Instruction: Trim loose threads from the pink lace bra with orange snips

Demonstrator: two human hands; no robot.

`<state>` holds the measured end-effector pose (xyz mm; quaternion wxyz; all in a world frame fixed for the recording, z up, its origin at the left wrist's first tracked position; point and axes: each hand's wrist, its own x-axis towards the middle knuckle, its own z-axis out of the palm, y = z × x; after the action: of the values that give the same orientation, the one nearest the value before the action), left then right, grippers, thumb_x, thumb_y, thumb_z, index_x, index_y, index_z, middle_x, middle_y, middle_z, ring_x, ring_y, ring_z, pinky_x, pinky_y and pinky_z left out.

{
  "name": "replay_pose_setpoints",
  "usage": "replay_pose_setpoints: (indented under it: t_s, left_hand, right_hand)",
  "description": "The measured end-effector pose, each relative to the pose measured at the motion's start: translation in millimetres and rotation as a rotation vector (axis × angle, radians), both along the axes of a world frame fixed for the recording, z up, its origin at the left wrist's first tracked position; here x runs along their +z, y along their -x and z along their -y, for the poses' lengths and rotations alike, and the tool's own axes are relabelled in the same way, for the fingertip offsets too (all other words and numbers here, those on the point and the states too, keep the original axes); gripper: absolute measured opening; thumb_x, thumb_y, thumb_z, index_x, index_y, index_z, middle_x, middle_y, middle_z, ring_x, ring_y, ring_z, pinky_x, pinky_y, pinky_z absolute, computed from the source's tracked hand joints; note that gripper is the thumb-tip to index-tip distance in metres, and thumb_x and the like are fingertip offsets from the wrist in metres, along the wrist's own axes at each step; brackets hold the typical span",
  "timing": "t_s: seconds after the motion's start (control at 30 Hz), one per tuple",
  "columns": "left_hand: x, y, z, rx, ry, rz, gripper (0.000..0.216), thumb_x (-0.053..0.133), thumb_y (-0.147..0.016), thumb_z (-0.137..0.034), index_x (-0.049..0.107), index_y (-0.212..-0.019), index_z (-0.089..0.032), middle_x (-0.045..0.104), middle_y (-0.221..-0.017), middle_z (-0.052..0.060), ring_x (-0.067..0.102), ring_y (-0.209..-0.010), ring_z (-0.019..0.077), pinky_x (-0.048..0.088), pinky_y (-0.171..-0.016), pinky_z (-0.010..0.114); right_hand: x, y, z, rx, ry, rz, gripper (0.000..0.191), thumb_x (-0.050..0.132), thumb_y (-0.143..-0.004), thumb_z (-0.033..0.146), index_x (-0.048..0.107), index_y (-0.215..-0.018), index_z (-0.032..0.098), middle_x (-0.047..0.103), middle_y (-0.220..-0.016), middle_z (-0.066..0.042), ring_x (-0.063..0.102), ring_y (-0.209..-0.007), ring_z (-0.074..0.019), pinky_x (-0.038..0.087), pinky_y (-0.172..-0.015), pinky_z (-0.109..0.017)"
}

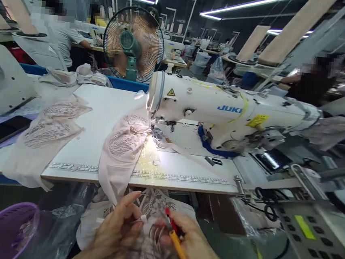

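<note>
My left hand [122,222] is low in the middle, its index finger raised and its thumb and other fingers closed on a small white piece of fabric [143,218]. Close by on the right, my right hand [191,237] is wrapped round a tool with an orange handle [181,254] and a red part; motion blur hides its exact kind. Beneath both hands a pale pink lace garment [183,207] lies across my lap. Above them, a pale lace bra piece [125,143] rests under the needle of the white sewing machine [205,102] and hangs over the table edge.
More lace pieces [45,133] and a dark phone [3,131] lie on the left of the white table [78,153]. A purple basket [4,231] stands below left. A control panel [311,234] juts out at right. Behind are a fan [134,44] and several people.
</note>
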<state>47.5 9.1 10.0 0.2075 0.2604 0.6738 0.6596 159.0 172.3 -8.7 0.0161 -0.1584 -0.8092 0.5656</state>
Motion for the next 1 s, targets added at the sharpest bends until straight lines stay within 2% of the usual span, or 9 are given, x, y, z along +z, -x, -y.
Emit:
replay_pose_setpoints:
  t_s: [0.07,0.2,0.4,0.53,0.63,0.73,0.8,0.87,1.0]
  left_hand:
    - [-5.9,-0.7,-3.3,-0.085,-0.017,0.016,0.04,0.055,-0.086,-0.027,0.051,-0.126,-0.031,0.056,-0.069,-0.004,0.049,-0.058,0.0115,0.038,-0.055,0.021]
    - [-11.7,-1.5,-8.6,-0.122,-0.032,0.027,0.04,0.056,-0.085,-0.03,0.054,-0.125,-0.034,0.055,-0.069,-0.003,0.05,-0.06,0.013,0.039,-0.058,0.023]
    - [-10.7,1.9,-9.3,-0.171,-0.025,0.047,0.039,0.056,-0.085,-0.029,0.052,-0.123,-0.034,0.053,-0.065,-0.005,0.047,-0.055,0.0121,0.037,-0.052,0.022]
    - [-12.6,13.7,-0.9,-0.23,0.082,-0.247,0.027,0.052,-0.089,-0.024,0.054,-0.115,-0.031,0.064,-0.075,-0.004,0.06,-0.064,0.0133,0.045,-0.061,0.023]
    - [-19.3,20.1,4.1,-0.169,0.18,-0.571,0.027,0.058,-0.082,-0.021,0.058,-0.107,-0.029,0.069,-0.088,-0.001,0.064,-0.077,0.0171,0.047,-0.071,0.025]
    - [-26.8,18.9,3.1,-0.098,0.156,-0.716,0.026,0.062,-0.074,-0.024,0.061,-0.1,-0.026,0.07,-0.084,0.0,0.063,-0.071,0.0193,0.047,-0.066,0.027]
    - [-27.8,15.5,-0.4,-0.124,0.198,-0.646,0.019,0.062,-0.074,-0.025,0.064,-0.093,-0.025,0.07,-0.081,0.001,0.063,-0.07,0.0195,0.047,-0.065,0.027]
    - [-23.9,12.5,-5.0,-0.168,0.291,-0.445,0.01,0.057,-0.078,-0.026,0.065,-0.081,-0.023,0.068,-0.076,0.002,0.062,-0.07,0.0191,0.044,-0.064,0.026]
    - [-6.6,12.1,-15.5,-0.275,0.385,0.084,0.023,0.053,-0.074,-0.038,0.056,-0.063,-0.018,0.049,-0.058,-0.001,0.043,-0.055,0.0143,0.033,-0.052,0.024]
  right_hand:
    - [14.7,9.3,-4.1,-0.058,0.114,-0.107,0.022,0.067,-0.069,0.038,0.063,-0.082,0.02,0.059,-0.079,-0.004,0.051,-0.064,-0.0178,0.042,-0.057,-0.03]
    - [32.6,27.2,-2.5,-0.007,0.228,-0.172,0.02,0.072,-0.069,0.033,0.062,-0.078,0.018,0.058,-0.076,-0.002,0.045,-0.059,-0.0126,0.039,-0.056,-0.027]
    - [34.2,38.1,4.5,0.002,0.3,-0.139,0.021,0.067,-0.071,0.031,0.052,-0.078,0.018,0.051,-0.071,0.002,0.042,-0.057,-0.0095,0.035,-0.052,-0.023]
    - [30.9,36.7,4.4,-0.02,0.207,-0.144,0.016,0.061,-0.073,0.028,0.049,-0.077,0.019,0.047,-0.071,0.003,0.038,-0.055,-0.0089,0.033,-0.05,-0.023]
    - [27.3,34.7,2.9,-0.039,0.102,-0.164,0.015,0.06,-0.076,0.029,0.048,-0.076,0.019,0.047,-0.072,0.002,0.039,-0.058,-0.0105,0.034,-0.051,-0.024]
    - [21.1,33.3,2.2,-0.042,0.04,-0.186,0.012,0.06,-0.078,0.026,0.051,-0.078,0.019,0.049,-0.072,0.001,0.041,-0.06,-0.0114,0.036,-0.053,-0.024]
    - [17.3,33.0,2.7,-0.054,0.017,-0.206,0.011,0.06,-0.078,0.025,0.051,-0.079,0.019,0.05,-0.073,0.001,0.043,-0.061,-0.0117,0.037,-0.054,-0.025]
    - [15.7,33.5,4.1,-0.07,0.006,-0.219,0.01,0.059,-0.078,0.026,0.051,-0.078,0.019,0.051,-0.073,0.001,0.044,-0.061,-0.0121,0.037,-0.054,-0.025]
    - [20.6,37.2,6.8,-0.09,0.025,-0.172,0.012,0.056,-0.076,0.03,0.051,-0.078,0.018,0.052,-0.073,0.0,0.046,-0.061,-0.0126,0.038,-0.053,-0.025]
